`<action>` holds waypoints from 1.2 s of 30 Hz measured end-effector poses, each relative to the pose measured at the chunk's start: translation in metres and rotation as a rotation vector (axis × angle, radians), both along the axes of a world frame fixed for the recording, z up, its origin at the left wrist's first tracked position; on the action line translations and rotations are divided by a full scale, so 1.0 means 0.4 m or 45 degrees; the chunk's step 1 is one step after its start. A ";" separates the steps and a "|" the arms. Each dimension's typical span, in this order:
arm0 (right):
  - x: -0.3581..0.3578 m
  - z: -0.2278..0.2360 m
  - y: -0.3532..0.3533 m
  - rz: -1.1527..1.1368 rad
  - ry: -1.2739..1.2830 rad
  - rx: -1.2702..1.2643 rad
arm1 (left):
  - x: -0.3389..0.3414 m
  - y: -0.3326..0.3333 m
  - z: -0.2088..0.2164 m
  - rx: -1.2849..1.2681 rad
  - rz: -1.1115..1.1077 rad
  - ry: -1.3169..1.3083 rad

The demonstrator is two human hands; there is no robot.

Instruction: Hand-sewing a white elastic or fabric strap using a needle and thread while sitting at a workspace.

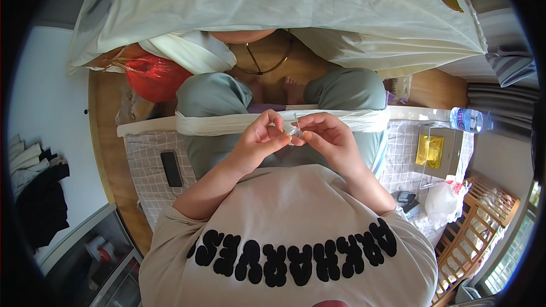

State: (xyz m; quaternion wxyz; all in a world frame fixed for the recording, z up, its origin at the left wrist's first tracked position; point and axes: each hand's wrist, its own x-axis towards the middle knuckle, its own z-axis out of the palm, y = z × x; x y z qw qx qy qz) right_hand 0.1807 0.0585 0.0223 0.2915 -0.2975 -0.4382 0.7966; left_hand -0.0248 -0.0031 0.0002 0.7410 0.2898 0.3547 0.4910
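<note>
We judge that the small white piece (pixel 293 131), pinched between our left hand (pixel 259 139) and right hand (pixel 327 136), could slip from either grip onto our lap.

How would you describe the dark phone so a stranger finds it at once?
Start at the checked grey cushion beside the person's left forearm. The phone lies flat on it, a slim black rectangle. Nothing else on that side of the cushion is dark and flat.
</note>
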 end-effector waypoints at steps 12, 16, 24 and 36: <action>-0.008 0.021 0.021 0.102 -0.250 0.202 | -0.008 -0.013 0.003 0.008 -0.025 0.056; -0.018 0.024 0.043 0.202 -0.049 0.133 | -0.015 -0.013 0.007 0.012 -0.067 0.088; -0.038 0.033 0.059 0.284 -0.088 0.231 | -0.018 -0.021 -0.002 0.013 -0.034 0.006; -0.043 0.036 0.092 0.235 -0.279 0.572 | -0.011 -0.004 -0.019 0.038 0.048 0.002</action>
